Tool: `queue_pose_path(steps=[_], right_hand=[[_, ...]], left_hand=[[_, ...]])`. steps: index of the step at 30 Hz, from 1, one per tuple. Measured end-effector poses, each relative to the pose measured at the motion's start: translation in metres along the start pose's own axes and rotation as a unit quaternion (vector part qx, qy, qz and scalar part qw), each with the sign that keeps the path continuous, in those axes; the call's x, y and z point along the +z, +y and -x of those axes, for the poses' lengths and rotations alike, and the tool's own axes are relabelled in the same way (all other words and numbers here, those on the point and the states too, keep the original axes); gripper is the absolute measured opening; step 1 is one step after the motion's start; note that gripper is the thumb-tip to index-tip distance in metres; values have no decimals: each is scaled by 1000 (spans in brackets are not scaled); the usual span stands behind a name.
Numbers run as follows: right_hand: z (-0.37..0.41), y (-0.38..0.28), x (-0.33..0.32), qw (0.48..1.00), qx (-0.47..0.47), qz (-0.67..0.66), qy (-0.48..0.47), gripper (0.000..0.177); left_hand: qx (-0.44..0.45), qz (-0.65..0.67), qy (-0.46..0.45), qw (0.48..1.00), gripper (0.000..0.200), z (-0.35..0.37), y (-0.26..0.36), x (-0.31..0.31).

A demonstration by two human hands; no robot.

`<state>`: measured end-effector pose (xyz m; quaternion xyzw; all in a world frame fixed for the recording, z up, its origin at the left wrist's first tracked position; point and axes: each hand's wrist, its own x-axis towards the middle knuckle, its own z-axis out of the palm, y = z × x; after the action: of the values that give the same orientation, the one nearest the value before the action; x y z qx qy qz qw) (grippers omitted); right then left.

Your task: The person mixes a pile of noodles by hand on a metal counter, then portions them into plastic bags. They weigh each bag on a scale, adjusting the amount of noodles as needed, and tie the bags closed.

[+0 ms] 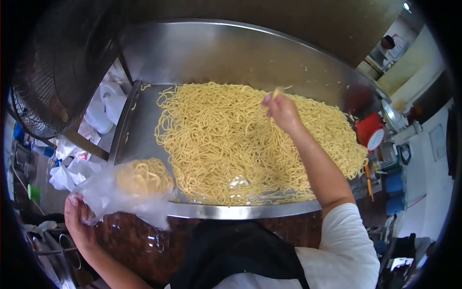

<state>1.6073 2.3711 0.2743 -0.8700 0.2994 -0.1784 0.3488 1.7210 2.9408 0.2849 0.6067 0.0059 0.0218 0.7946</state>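
"Yellow loose noodles [216, 137] lie under our right hand [281, 108]. Which way do they stretch from it?"

"Mostly left and back toward our body, with more to the right. Their long axis runs sideways along the steel tray [144, 113], and we have that hand over their far side."

"Are we pinching anything there?"

"Our fingers look bunched, and something pale shows at the tips, but with this blur we cannot tell whether we grip strands."

"And the plastic bag [127, 192]?"

"We see it across the tray's near left corner, its rounded end filled with noodles. From our right hand it lies well apart, leftward and closer to our body."

"So our left hand [77, 214] is nearer?"

"Yes. We have it outside the tray, fingers curled tight on the slack film. From there the bag's long axis runs rightward and slightly away from us, so the filled end sits at the heap's left edge; touching or just beside, we cannot say."
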Motion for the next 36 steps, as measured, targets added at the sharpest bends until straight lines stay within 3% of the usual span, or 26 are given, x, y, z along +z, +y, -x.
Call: queue_pose_path(steps=[2, 3, 4, 6, 8, 10, 11, 12, 14, 15, 16, 18, 19, 21, 23, 26, 28, 30, 32, 34, 36], right_hand=[[-7, -30, -30, 987, -84, -123, 62, 38], [-12, -42, -43, 983, -103, -136, 67, 36], [-15, -55, -54, 979, -121, -150, 72, 34], [-12, -83, -75, 966, -133, -200, 91, 32], [-14, -105, -96, 938, -187, -266, 120, 31], [-10, -130, -118, 921, -246, -267, 142, 32], [-8, -140, -128, 917, -265, -263, 145, 32], [-2, -151, -133, 917, -278, -242, 155, 30], [4, -168, -140, 905, -265, -303, 138, 25], [8, -175, -141, 905, -265, -301, 140, 25], [14, -182, -141, 905, -256, -308, 146, 25], [22, -190, -138, 904, -247, -315, 149, 26], [25, -193, -137, 902, -239, -340, 119, 26], [31, -201, -134, 898, -231, -363, 87, 26], [38, -210, -131, 897, -227, -376, 44, 27], [46, -220, -133, 877, -188, -441, -24, 27], [52, -218, -139, 860, -227, -452, -71, 28], [56, -215, -147, 816, -227, -513, -139, 28], [57, -205, -160, 810, -231, -522, -133, 29], [55, -186, -181, 820, -270, -504, -35, 29], [51, -154, -212, 828, -255, -500, 23, 27]], left_hand=[[-30, -54, -172, 983, 32, -5, 14, 19], [-30, -56, -212, 975, 35, -5, 14, 32], [-30, -54, -219, 974, 35, -6, 11, 43], [2, -192, -209, 959, 33, -7, 5, 66], [-16, -195, -214, 957, 23, -7, 4, 79], [16, -425, -253, 869, 18, -17, -9, 78], [35, -572, -214, 791, 22, -10, 0, 96], [36, -570, -217, 791, 22, -5, -3, 101], [208, -614, -113, 753, 24, -1, -10, 106], [171, -573, -125, 792, 31, -1, -9, 107], [171, -572, -125, 793, 31, -2, -13, 110], [445, -485, -30, 753, 40, -2, -29, 122], [436, -440, -52, 783, 51, 3, -34, 131], [362, -321, -176, 858, 51, 22, -42, 165], [154, -144, -352, 912, 58, 43, -66, 206], [50, -86, -490, 866, 83, 81, -73, 297], [16, -17, -502, 865, 87, 97, -96, 359], [-8, 23, -505, 863, 77, 114, -111, 417], [-49, -54, -604, 793, 62, 114, -139, 461], [-124, -101, -619, 769, 54, 126, -172, 484], [-82, -139, -598, 785, 47, 123, -225, 494]])
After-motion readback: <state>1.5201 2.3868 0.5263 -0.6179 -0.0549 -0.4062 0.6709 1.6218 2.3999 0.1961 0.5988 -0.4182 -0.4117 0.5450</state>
